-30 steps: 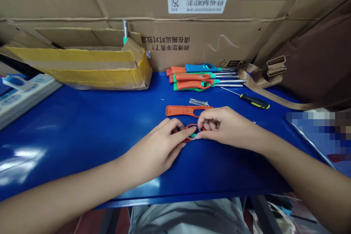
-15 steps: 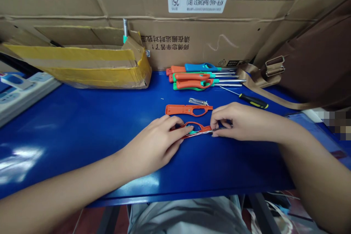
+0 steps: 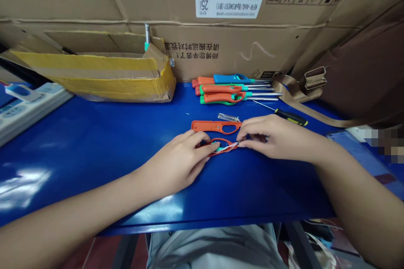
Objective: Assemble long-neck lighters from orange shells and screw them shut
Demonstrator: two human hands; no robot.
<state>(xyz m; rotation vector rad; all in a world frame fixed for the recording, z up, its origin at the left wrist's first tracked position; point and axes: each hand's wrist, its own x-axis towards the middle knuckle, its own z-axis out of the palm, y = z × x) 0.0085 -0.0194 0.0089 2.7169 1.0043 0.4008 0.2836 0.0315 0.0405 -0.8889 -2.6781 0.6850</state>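
An orange lighter body half [image 3: 224, 146] with a green trigger and thin white wires lies on the blue table [image 3: 94, 143]. My left hand [image 3: 181, 164] is closed on its left end, thumb and forefinger pinching it. My right hand [image 3: 271, 136] pinches its right end where the wires run, fingers curled. Just behind lies a second orange shell half [image 3: 214, 126], empty. A small metal part [image 3: 227, 117] rests beyond that.
Several finished long-nosed lighters [image 3: 230, 89], orange, green and blue, are stacked at the back. A black and yellow screwdriver [image 3: 288, 116] lies to their right. A taped cardboard box [image 3: 94, 73] stands back left, a power strip [image 3: 22, 105] far left, a brown strap [image 3: 303, 86] right.
My right hand slid right along the lighter half, then came back a little to the left. The left hand stayed on the left end. The view shifted slightly.
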